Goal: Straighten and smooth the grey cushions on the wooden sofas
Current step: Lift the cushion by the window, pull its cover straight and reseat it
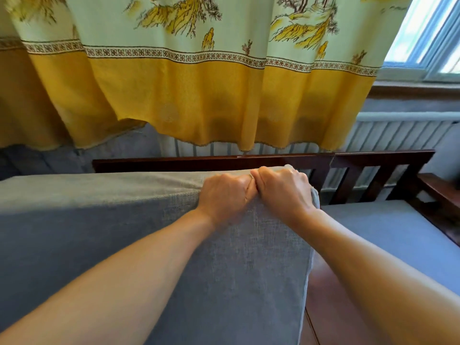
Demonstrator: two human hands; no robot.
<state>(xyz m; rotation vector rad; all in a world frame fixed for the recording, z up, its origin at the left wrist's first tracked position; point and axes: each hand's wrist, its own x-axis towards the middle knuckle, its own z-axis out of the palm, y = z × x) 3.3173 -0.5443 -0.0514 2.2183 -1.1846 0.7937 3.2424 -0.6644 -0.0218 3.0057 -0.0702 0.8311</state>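
A large grey cushion (99, 220) stands raised in front of me, its top edge level with the dark wooden sofa backrest (273, 160). My left hand (224, 195) and my right hand (286, 188) sit side by side at the cushion's upper right corner, fingers curled over the edge and gripping the fabric. The cloth wrinkles toward the left hand. A second grey cushion (385, 235) lies flat on the sofa seat to the right.
A yellow and pale green patterned curtain (199, 95) hangs just behind the backrest. A white radiator (398, 135) and a window (428, 41) are at the right. The wooden armrest (440, 192) borders the seat cushion at far right. Another grey cushion (49, 160) sits at the back left.
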